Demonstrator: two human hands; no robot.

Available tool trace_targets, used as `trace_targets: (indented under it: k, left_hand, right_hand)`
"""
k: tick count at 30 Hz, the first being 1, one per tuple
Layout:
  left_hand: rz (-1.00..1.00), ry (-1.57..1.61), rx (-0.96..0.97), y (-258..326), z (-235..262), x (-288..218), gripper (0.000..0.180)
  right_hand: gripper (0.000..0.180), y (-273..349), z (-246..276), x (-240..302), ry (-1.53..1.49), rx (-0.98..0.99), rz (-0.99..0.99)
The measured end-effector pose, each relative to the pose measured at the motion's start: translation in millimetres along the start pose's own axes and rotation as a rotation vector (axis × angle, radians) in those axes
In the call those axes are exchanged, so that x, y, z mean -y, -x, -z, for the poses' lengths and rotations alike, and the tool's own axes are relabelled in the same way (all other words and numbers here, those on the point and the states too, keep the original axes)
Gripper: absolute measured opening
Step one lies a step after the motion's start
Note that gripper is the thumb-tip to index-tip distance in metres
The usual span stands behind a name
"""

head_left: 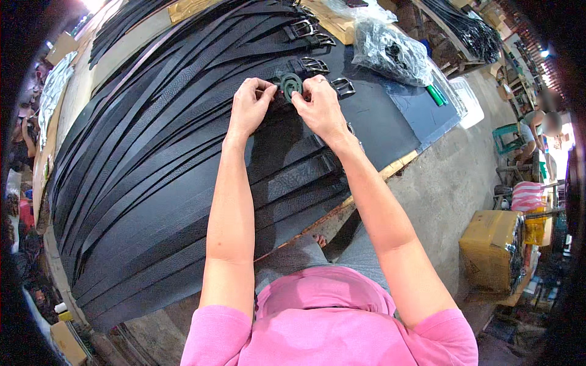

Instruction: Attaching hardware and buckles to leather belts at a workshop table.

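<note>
Both arms reach forward over a table spread with long black belts (160, 105). My right hand (321, 110) is closed around a dark green oval coil (292, 86), its thumb across the near side. Just left of the coil, my left hand (250, 105) is closed in a pinch. What lies between its fingertips is too small to make out. Metal buckles show at the belts' right ends: one buckle (314, 65) just beyond the right hand, another buckle (343, 88) right of it, and a farther buckle (304, 28).
Beyond the buckles lies a clear plastic bag (390, 53) with dark contents, near green cylinders (437, 95). The table's wooden edge (400, 163) runs along the right. A taped cardboard box (491, 250) stands on the floor at right; people are farther off.
</note>
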State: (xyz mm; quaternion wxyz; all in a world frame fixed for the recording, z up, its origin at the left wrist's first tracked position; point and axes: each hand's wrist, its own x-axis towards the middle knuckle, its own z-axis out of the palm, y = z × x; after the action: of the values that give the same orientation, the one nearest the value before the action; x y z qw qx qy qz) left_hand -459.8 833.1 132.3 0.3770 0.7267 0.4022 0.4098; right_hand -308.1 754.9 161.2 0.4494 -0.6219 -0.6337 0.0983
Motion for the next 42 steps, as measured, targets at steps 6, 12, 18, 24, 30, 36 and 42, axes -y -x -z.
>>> trace_targets:
  k: [6,12,18,24,30,36,42]
  left_hand:
    - [-0.043,-0.04,-0.006,0,-1,1,0.02]
    - [0.02,0.042,0.007,-4,0,-1,0.018]
    - [-0.294,-0.221,0.138,3,12,-20,0.035]
    - [-0.356,-0.219,0.062,1,-7,-7,0.035]
    - [-0.407,-0.21,-0.122,4,6,-25,0.017]
    - [-0.026,-0.115,0.204,4,12,-49,0.019]
    - [-0.164,-0.321,0.061,4,12,-22,0.019]
  right_hand:
    - [0.02,1,2,1,-0.013,-0.003,0.013]
    - [0.02,0,3,-2,0.003,0.013,0.034]
    - [0.027,2,13,-1,-0.083,-0.142,-0.191]
    - [0.02,6,18,-21,-0.563,-0.032,-0.433]
    - [0.018,0,20,4,-0.828,-0.13,-0.35]
    - [0.019,0,29,-5,-0.589,-0.119,-0.174]
    - [0.023,4,9,-24,-0.698,-0.083,-0.335]
